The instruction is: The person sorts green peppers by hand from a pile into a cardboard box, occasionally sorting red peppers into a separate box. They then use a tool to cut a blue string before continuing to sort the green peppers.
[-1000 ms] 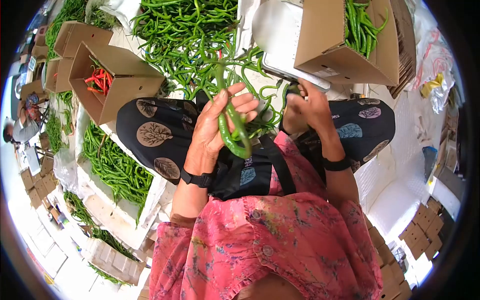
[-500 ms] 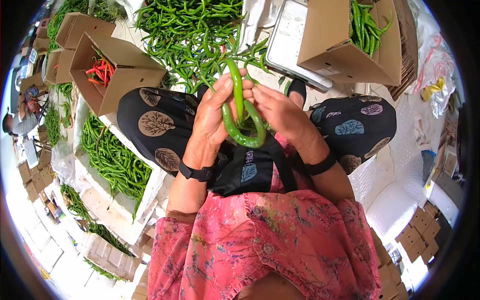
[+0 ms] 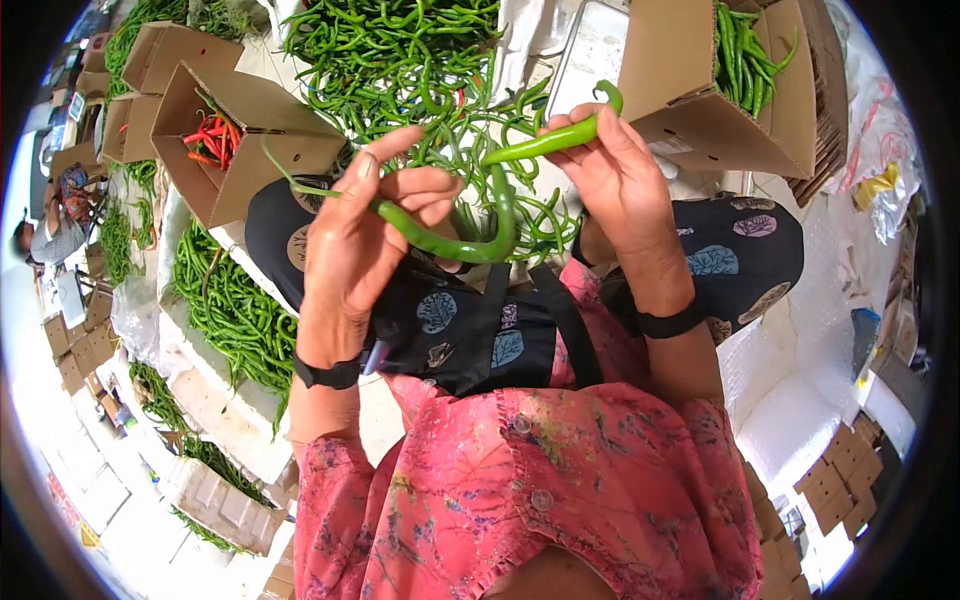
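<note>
My left hand point(image 3: 350, 235) holds the stem end of a curved dark green pepper point(image 3: 455, 247), whose body bends in a hook toward the middle. Between the thumb and fingers of my right hand point(image 3: 625, 185) is a lighter green pepper point(image 3: 545, 142), its tip pointing left. That tip lies close to the end of the curved pepper; whether they touch I cannot tell. Beneath and beyond both hands spreads a loose pile of green peppers point(image 3: 395, 55).
At the upper left, a cardboard box point(image 3: 245, 145) holds red peppers point(image 3: 213, 140). Another box point(image 3: 670, 60) at the upper right holds green peppers point(image 3: 745, 60), beside a white tray point(image 3: 595, 50). More green peppers point(image 3: 235, 310) fill a white container at left. A person point(image 3: 55, 238) is at far left.
My hands have moved apart, left hand to the left and right hand to the right and up. The two peppers, earlier together, are now held separately, the lighter one turned nearly level.
</note>
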The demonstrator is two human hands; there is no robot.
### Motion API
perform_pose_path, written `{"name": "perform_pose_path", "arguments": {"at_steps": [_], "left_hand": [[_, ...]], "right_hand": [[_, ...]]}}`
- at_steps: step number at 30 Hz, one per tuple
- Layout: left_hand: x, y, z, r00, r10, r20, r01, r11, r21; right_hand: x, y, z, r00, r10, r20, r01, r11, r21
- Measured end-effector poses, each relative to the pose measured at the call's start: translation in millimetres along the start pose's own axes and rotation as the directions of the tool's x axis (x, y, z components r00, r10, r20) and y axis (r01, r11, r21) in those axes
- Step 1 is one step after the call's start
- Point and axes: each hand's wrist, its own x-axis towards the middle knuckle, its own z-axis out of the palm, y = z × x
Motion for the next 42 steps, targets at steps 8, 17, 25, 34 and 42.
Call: {"name": "perform_pose_path", "arguments": {"at_steps": [8,17,25,34,42], "left_hand": [[8.9,-6.5,26.2,0.979,-0.066,-0.195,0.091,0.988,0.124],[3.0,171.3,-40.8,0.613,0.79,0.036,-0.609,0.442,0.659],[10.1,237.9,-241.3,0.865,0.499,0.048,0.239,-0.495,0.835],[50.6,19.1,-259.2,0.999,-0.014,-0.032,0.033,0.69,0.723],[106.1,-159.9,-313.1,0.962,0.148,-0.231,0.233,0.006,0.972]], "right_hand": [[4.4,-10.3,43.2,0.987,0.025,0.158,-0.06,0.975,0.215],[-2.3,-54.4,35.5,0.992,-0.026,0.124,0.032,0.998,-0.047],[11.9,-148.0,-30.1,0.958,-0.28,-0.063,0.261,0.941,-0.216],[-13.6,-140.7,6.0,0.775,-0.531,-0.342,0.102,0.64,-0.762],[13.2,75.3,-88.4,0.761,0.442,-0.475,-0.641,0.624,-0.447]]}}
